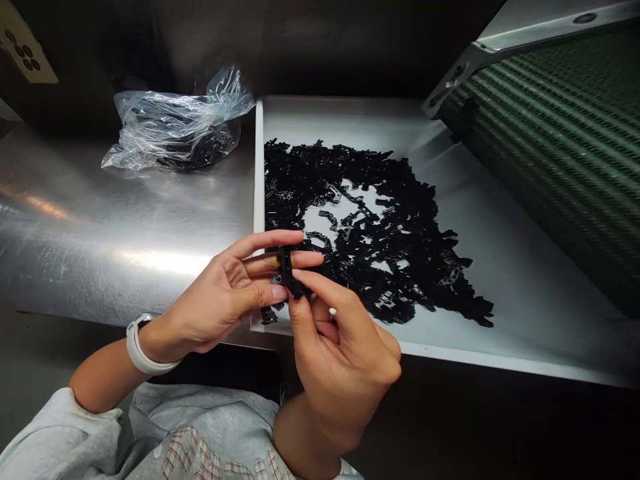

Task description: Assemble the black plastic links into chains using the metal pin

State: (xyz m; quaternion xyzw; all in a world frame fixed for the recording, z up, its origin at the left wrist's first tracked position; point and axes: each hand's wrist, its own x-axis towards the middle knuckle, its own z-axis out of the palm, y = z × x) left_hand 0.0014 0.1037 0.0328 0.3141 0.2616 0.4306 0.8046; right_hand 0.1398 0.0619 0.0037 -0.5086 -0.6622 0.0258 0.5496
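Note:
My left hand [225, 293] lies palm up near the front edge of a white tray [500, 267], fingers stretched toward the right. A small black plastic part [286, 270] rests across its fingers. My right hand [340, 353] pinches that same part between thumb and forefinger, with the other fingers curled under. A small white bit shows by its middle finger. Just beyond both hands, a large heap of small black plastic parts [390, 227] spreads over the tray.
A crumpled clear plastic bag [175, 123] holding dark parts lies on the shiny steel bench [100, 220] at the left. A green ribbed conveyor belt [565, 147] with a metal frame slopes down at the right. A white wristband sits on my left wrist.

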